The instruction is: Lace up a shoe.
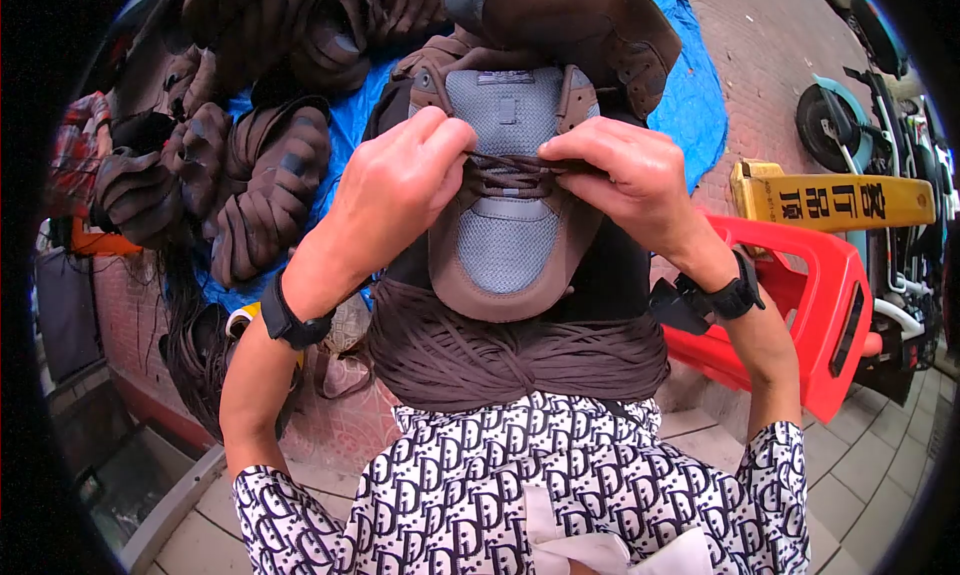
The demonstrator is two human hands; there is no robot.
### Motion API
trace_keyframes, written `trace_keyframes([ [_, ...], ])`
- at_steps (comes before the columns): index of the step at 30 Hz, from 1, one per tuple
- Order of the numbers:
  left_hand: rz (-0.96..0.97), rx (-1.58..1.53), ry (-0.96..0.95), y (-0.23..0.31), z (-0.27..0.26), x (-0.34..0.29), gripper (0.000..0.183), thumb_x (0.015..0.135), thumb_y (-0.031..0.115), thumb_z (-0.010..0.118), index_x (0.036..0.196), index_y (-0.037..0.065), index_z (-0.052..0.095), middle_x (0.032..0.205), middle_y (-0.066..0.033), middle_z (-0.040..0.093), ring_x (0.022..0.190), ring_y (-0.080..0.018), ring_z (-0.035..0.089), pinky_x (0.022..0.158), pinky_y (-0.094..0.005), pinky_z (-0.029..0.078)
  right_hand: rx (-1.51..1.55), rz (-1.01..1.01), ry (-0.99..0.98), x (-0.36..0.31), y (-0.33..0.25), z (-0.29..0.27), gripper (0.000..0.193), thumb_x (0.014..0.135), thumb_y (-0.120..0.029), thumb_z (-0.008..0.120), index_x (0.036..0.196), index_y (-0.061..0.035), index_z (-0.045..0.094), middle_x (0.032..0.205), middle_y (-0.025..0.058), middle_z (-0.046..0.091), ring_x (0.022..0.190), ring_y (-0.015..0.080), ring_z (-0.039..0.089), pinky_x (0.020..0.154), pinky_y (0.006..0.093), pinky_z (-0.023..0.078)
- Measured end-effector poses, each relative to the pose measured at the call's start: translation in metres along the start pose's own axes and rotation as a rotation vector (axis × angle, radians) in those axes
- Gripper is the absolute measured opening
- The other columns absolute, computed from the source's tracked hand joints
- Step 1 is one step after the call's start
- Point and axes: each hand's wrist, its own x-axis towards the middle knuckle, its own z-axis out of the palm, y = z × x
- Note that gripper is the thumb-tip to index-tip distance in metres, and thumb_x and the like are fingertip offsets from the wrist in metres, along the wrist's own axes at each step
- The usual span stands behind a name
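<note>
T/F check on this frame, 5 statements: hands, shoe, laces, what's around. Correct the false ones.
1. Both hands pinch the dark lace across the shoe. True: left hand and right hand meet at the eyelets.
2. The shoe is plain white. False: it is brown with grey mesh.
3. A bundle of brown laces lies on the lap below the shoe. True.
4. The stool at the person's right is green. False: it is red.
5. Only the left wrist bears a black band. False: both wrists bear one, left and right.
</note>
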Motion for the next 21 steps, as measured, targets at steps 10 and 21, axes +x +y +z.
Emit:
trace_keyframes([
  [10, -0.102, -0.158, -0.052, -0.007, -0.005, -0.002, 0.016, 0.071, -0.005, 0.056, 0.085, 0.002, 0.055, 0.078, -0.0115, 0.054, 0.072, -0.0270, 0.057, 0.063, -0.0312, 0.046, -0.503, -0.352, -0.359, 0.034, -0.027, 0.004, 0.010, 0.068, -0.013, 0.055, 0.068, -0.0041, 0.050, 0.058, 0.0073, 0.052, 0.056, 0.0210, 0.059, 0.046, 0.0312, 0.048],
  [21, -0.157, -0.313, -0.034, -0.010, 0.014, -0.005, 0.017, 0.073, -0.003, 0.056, 0.089, 0.001, 0.054, 0.083, -0.0131, 0.057, 0.076, -0.0281, 0.058, 0.066, -0.0316, 0.047, -0.655, -0.664, -0.209, 0.041, 0.000, 0.007, 0.012, 0.066, -0.019, 0.054, 0.065, -0.0083, 0.048, 0.055, 0.0016, 0.044, 0.051, 0.0144, 0.050, 0.045, 0.0270, 0.038],
])
